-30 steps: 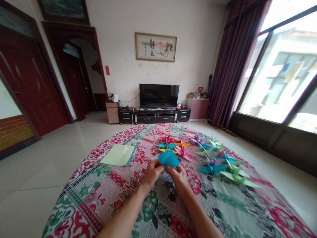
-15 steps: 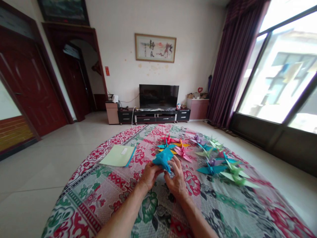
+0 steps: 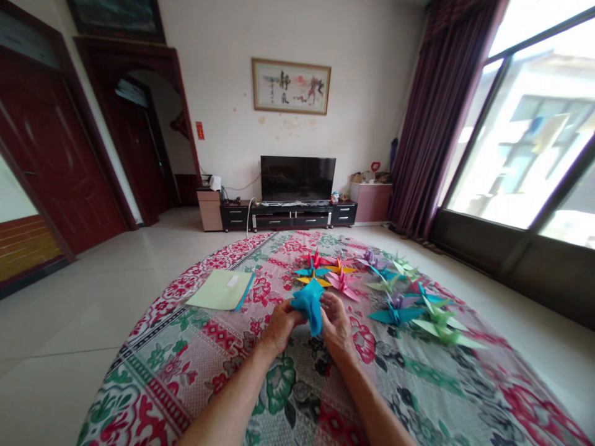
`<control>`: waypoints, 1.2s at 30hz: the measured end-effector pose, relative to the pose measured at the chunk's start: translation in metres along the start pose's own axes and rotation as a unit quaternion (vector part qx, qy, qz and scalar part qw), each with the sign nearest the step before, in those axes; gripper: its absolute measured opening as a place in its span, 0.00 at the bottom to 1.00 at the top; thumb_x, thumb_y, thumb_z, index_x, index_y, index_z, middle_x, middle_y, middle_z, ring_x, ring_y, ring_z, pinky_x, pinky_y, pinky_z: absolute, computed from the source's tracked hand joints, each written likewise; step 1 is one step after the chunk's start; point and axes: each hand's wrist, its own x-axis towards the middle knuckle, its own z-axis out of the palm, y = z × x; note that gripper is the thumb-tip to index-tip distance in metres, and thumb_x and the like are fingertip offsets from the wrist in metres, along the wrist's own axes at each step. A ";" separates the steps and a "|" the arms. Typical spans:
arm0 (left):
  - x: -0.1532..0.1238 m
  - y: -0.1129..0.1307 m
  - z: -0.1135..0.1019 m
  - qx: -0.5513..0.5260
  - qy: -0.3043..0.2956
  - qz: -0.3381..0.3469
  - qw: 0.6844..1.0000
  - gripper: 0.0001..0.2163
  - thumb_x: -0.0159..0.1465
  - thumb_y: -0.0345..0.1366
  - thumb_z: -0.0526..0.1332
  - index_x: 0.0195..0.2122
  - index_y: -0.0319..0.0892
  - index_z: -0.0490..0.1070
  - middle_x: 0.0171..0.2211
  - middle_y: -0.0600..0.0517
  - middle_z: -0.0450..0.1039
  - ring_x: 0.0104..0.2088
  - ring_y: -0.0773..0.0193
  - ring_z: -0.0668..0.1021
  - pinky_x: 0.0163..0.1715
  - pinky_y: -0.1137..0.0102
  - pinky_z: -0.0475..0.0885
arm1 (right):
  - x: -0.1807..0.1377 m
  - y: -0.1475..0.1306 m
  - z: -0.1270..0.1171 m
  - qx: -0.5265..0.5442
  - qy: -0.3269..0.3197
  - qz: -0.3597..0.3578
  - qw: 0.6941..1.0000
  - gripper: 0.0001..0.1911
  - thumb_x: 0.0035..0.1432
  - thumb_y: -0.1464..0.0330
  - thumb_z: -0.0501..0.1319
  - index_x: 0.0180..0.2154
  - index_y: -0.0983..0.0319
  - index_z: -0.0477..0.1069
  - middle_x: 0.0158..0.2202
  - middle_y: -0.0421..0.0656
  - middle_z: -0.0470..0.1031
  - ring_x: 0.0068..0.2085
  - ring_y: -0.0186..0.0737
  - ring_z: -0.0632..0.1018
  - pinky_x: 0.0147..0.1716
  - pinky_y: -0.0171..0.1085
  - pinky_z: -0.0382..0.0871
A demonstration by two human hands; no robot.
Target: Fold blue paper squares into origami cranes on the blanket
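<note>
A folded piece of blue paper (image 3: 309, 303) is held up between both my hands above a round table with a flowered cloth (image 3: 195, 365). My left hand (image 3: 280, 326) pinches its left side and my right hand (image 3: 335, 322) grips its right side, fingers closed on the paper. Just beyond lie several finished paper cranes: a yellow, red and pink cluster (image 3: 328, 272) in the middle and green, purple and teal ones (image 3: 418, 310) to the right.
A stack of pale green paper sheets (image 3: 222, 290) lies on the cloth at the left. Past the table are a tiled floor, a television (image 3: 297, 178) on a low black cabinet, dark red doors on the left and a large window on the right.
The blue paper has gone from a wide flat shape to a narrower, folded-down one. Both hands have closed in on it, and it hangs lower between them.
</note>
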 end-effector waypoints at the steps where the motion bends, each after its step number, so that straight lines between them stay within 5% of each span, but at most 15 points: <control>1: 0.000 0.000 0.000 -0.011 -0.005 -0.015 1.000 0.10 0.45 0.34 0.64 0.29 0.37 0.75 0.22 0.53 0.73 0.23 0.67 0.72 0.26 0.72 0.66 | 0.000 -0.002 0.000 0.000 0.001 -0.004 1.000 0.23 0.46 0.61 0.64 0.44 0.57 0.62 0.40 0.44 0.73 0.36 0.40 0.76 0.30 0.35 0.70; 5: -0.002 0.005 0.000 -0.024 -0.020 -0.081 0.996 0.12 0.44 0.36 0.66 0.31 0.37 0.75 0.23 0.52 0.74 0.25 0.65 0.74 0.25 0.72 0.67 | -0.001 -0.007 -0.003 -0.023 -0.004 -0.009 1.000 0.28 0.45 0.63 0.64 0.49 0.56 0.61 0.45 0.44 0.71 0.43 0.41 0.74 0.36 0.36 0.70; 10: -0.001 0.013 -0.006 -0.014 -0.018 -0.121 0.992 0.14 0.43 0.36 0.67 0.31 0.37 0.75 0.22 0.52 0.73 0.24 0.66 0.73 0.22 0.74 0.66 | 0.001 -0.009 -0.011 -0.043 -0.055 0.055 0.996 0.20 0.42 0.61 0.66 0.38 0.62 0.70 0.31 0.41 0.75 0.32 0.39 0.74 0.33 0.36 0.67; 19: 0.002 0.017 -0.016 0.012 -0.019 -0.156 0.987 0.08 0.43 0.33 0.64 0.25 0.38 0.71 0.18 0.57 0.66 0.19 0.70 0.68 0.18 0.75 0.65 | -0.003 -0.029 -0.020 -0.035 -0.176 0.119 0.977 0.12 0.43 0.61 0.66 0.30 0.62 0.75 0.24 0.36 0.72 0.26 0.32 0.69 0.28 0.32 0.62; 27: 0.001 0.017 -0.018 0.028 -0.054 -0.168 0.984 0.09 0.44 0.36 0.64 0.26 0.38 0.70 0.18 0.56 0.65 0.20 0.68 0.69 0.18 0.74 0.64 | -0.002 -0.021 -0.027 -0.007 -0.193 0.203 0.960 0.12 0.42 0.61 0.67 0.28 0.62 0.75 0.28 0.40 0.75 0.31 0.38 0.73 0.32 0.34 0.67; 36: 0.002 0.016 -0.017 0.019 -0.048 -0.175 0.983 0.12 0.45 0.38 0.66 0.28 0.37 0.70 0.21 0.54 0.68 0.22 0.68 0.71 0.19 0.74 0.67 | -0.001 -0.020 -0.026 -0.035 -0.209 0.191 0.959 0.15 0.46 0.58 0.62 0.31 0.63 0.74 0.33 0.42 0.76 0.39 0.43 0.74 0.41 0.41 0.69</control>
